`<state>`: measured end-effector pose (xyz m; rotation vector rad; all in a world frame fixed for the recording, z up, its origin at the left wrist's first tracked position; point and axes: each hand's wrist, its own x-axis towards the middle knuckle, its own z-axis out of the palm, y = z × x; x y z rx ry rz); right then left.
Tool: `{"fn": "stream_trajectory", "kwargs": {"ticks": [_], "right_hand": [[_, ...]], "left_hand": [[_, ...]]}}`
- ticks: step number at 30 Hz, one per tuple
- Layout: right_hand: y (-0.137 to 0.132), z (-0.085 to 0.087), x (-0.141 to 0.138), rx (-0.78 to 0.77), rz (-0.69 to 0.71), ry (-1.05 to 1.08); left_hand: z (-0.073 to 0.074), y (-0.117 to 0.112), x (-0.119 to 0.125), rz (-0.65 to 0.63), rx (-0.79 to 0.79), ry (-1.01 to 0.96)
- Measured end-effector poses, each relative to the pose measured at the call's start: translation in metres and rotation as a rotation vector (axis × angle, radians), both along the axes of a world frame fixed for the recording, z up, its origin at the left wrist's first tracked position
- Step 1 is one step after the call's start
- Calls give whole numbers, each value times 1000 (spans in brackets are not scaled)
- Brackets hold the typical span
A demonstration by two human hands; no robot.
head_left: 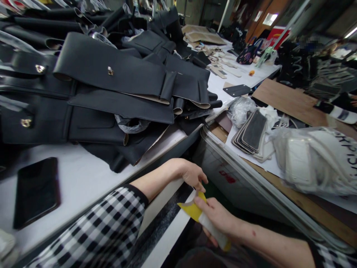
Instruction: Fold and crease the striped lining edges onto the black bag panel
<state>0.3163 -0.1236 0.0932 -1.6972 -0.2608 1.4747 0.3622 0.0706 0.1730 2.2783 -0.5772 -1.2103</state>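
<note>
My right hand (219, 216) is closed around a folded, thin yellow-and-white sheet (192, 209); I cannot tell whether it is paper or cloth. Its yellow end sticks out past my thumb, and a pale part hangs below my palm. Just above that end is my left hand (193, 174), fingers bent downward and fingertips at the sheet's upper edge. Whether they pinch anything is hidden. Both hands are over the gap in front of the white table (75, 163). Beyond my left arm lies a pile of black leather-like bag pieces (117, 70) with metal clasps.
A black phone (37, 191) lies on the table at the left. To the right, a metal-edged bench (251, 193) holds stacked grey panels (252, 130), a clear plastic bag (315, 160) of pale parts and a brown board (290, 100). Leather scraps lie farther back.
</note>
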Motion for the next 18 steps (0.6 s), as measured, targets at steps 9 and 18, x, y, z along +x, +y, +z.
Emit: {"fn": "stream_trajectory", "kwargs": {"ticks": [9,18], "right_hand": [[11,14,-43,-111,-276,175],[-30,-16,-69,179,56,134]], "left_hand": [[19,-35,-12,29,368,-103],[18,-41,-11,186,501,-61]]}}
